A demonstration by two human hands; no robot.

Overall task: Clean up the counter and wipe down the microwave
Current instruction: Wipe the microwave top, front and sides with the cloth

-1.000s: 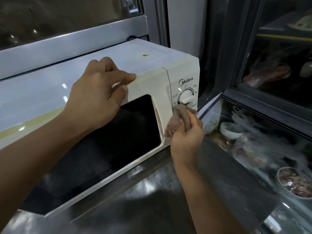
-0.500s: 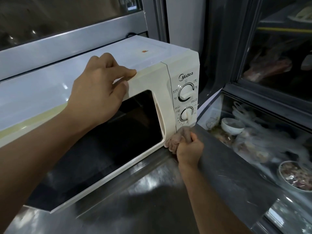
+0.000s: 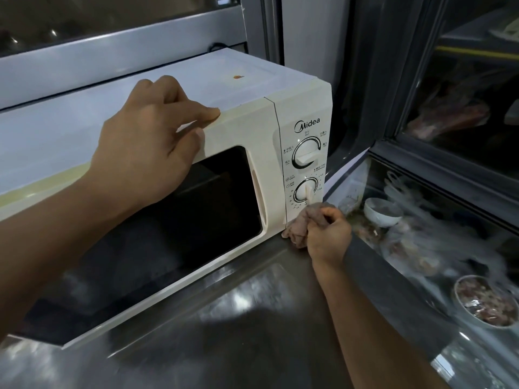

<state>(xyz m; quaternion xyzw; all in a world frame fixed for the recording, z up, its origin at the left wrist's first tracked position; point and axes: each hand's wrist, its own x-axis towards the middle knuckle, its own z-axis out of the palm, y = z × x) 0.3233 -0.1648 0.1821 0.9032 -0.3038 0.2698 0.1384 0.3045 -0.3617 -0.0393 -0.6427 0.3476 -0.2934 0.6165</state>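
Observation:
A cream microwave (image 3: 247, 130) with a dark door window and two dials stands on the steel counter (image 3: 247, 327). My left hand (image 3: 148, 144) rests on the microwave's top front edge, fingers over the top and thumb on the door frame. My right hand (image 3: 327, 234) grips a crumpled pinkish-brown cloth (image 3: 299, 227) and presses it against the bottom right corner of the control panel, just under the lower dial (image 3: 306, 190). A small brown spot (image 3: 237, 77) marks the microwave's top.
To the right lies a glass-topped display case (image 3: 438, 279) holding bowls and wrapped food. A white bowl (image 3: 382, 211) sits inside it near the microwave. A glass-fronted cabinet (image 3: 463, 80) stands behind. A metal wall rail runs behind the microwave.
My right hand has slid the cloth down the control panel, from the upper dial to the bottom corner. My left hand has stayed on the top edge.

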